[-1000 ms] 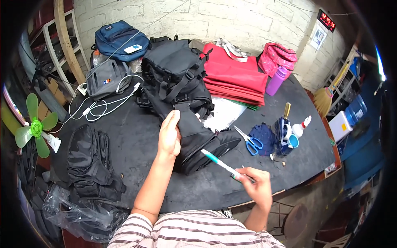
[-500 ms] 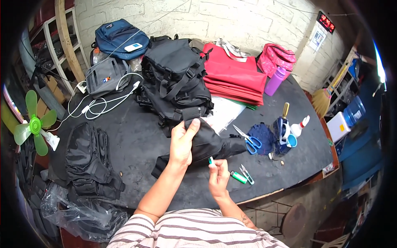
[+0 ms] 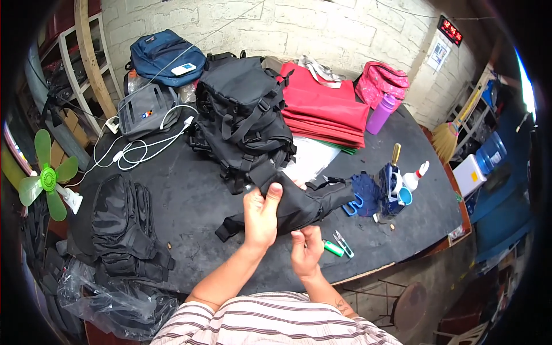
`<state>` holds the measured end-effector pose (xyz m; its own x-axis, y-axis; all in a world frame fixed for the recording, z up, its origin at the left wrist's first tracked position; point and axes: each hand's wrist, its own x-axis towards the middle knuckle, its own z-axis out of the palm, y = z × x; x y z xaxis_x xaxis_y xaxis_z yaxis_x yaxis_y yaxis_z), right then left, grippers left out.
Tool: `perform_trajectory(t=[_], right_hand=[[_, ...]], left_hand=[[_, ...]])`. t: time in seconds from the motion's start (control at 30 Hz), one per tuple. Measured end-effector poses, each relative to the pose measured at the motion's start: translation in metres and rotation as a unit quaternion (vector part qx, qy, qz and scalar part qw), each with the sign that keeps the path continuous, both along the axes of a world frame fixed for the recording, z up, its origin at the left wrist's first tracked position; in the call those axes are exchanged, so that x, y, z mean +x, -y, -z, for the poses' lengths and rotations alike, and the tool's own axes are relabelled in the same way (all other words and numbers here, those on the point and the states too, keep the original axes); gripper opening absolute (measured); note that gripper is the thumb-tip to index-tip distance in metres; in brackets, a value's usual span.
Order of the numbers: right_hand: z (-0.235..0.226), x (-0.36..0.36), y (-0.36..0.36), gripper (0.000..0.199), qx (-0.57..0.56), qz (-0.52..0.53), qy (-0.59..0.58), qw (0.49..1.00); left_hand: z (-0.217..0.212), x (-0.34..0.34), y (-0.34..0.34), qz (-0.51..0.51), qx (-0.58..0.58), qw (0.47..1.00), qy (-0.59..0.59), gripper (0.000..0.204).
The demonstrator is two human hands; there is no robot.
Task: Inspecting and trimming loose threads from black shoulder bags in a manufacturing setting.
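A black fabric bag (image 3: 299, 208) with webbing straps is lifted over the table in front of me. My left hand (image 3: 261, 219) is closed on its left part, with the thumb lying on top. My right hand (image 3: 307, 252) is closed just below the bag's lower edge, thumb and fingers pressed together; what it holds, if anything, is hidden. On the table to its right lie a green lighter (image 3: 333, 248) and thread snips (image 3: 344, 244). Beyond the bag's right end, blue scissor handles (image 3: 354, 204) show partly.
Behind the bag stand a large black backpack (image 3: 241, 103) and a stack of red fabric (image 3: 325, 112). Another black backpack (image 3: 126, 230) lies at left, near a green fan (image 3: 48, 179). To the right are a dark blue holder (image 3: 390, 195), a white bottle (image 3: 411, 178) and a purple bottle (image 3: 379, 115).
The black bag has turned and shifted slightly right, now covering the scissor blades. My left hand moved right with it. The small green-and-white thing seen in my right fingers is now out of sight.
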<state>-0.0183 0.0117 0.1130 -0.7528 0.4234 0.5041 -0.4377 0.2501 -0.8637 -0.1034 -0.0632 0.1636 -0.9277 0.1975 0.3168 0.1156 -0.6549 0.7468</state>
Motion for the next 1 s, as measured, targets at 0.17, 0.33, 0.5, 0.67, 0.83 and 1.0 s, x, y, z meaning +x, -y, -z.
perform_trajectory(t=[0.17, 0.33, 0.5, 0.67, 0.83, 1.0], right_hand=[[-0.025, 0.000, -0.012, 0.022, -0.522, -0.403, 0.127, 0.741], [-0.005, -0.002, -0.032, 0.006, 0.137, -0.003, -0.022, 0.990], [-0.019, 0.009, -0.036, 0.008, 0.274, 0.042, -0.096, 0.956], [-0.041, 0.025, -0.024, 0.025, -0.528, -0.435, 0.131, 0.718], [-0.016, 0.010, -0.024, 0.016, -0.433, -0.361, 0.078, 0.822], [-0.005, 0.008, -0.033, 0.008, 0.238, -0.011, -0.078, 0.968]], left_hand=[[0.008, -0.016, -0.005, -0.043, 0.026, 0.998, 0.026, 0.035], [-0.025, -0.012, 0.007, -0.019, -0.026, 0.999, 0.001, 0.026], [-0.036, -0.001, 0.001, 0.056, -0.128, 0.990, 0.002, 0.017], [-0.037, 0.004, -0.004, 0.094, -0.087, 0.992, 0.006, 0.019], [-0.033, -0.003, -0.004, 0.110, -0.047, 0.992, 0.028, 0.020], [-0.039, -0.010, 0.007, 0.130, -0.090, 0.985, 0.061, 0.019]])
